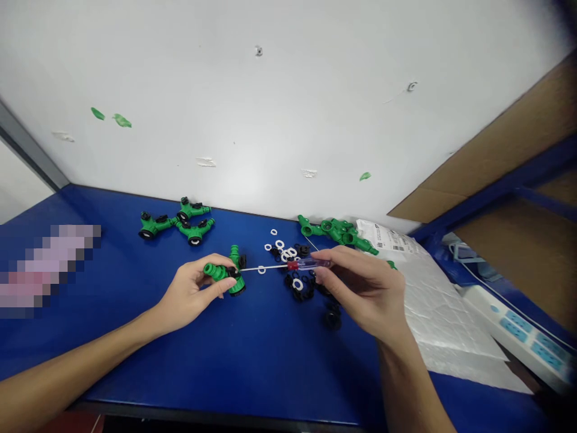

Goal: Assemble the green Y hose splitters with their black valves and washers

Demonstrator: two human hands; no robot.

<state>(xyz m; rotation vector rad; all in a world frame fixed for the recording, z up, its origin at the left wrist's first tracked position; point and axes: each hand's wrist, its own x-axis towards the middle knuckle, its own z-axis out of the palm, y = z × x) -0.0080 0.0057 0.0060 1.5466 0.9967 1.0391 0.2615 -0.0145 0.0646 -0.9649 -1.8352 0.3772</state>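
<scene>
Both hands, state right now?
Left hand: closed, holding a green, forked plastic connector with black knobs.
Right hand: closed, holding a thin metal screwdriver with a translucent purple-and-red handle.

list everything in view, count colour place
held connector: one, green and black, centre
screwdriver: one, red, purplish, centre
fitted connectors: three, green and black, back left
loose connectors: several, green, back centre-right
washers: many, white, centre
small fittings: many, black, around washers
packaging: at least one, white, right
power strip: one, white and blue, far right
tabletop: one, blue, below
panel: one, white, behind
cardboard: some, brown, right
blurred patch: one, pinkish, left
left hand: one, around held connector
right hand: one, on screwdriver
</scene>
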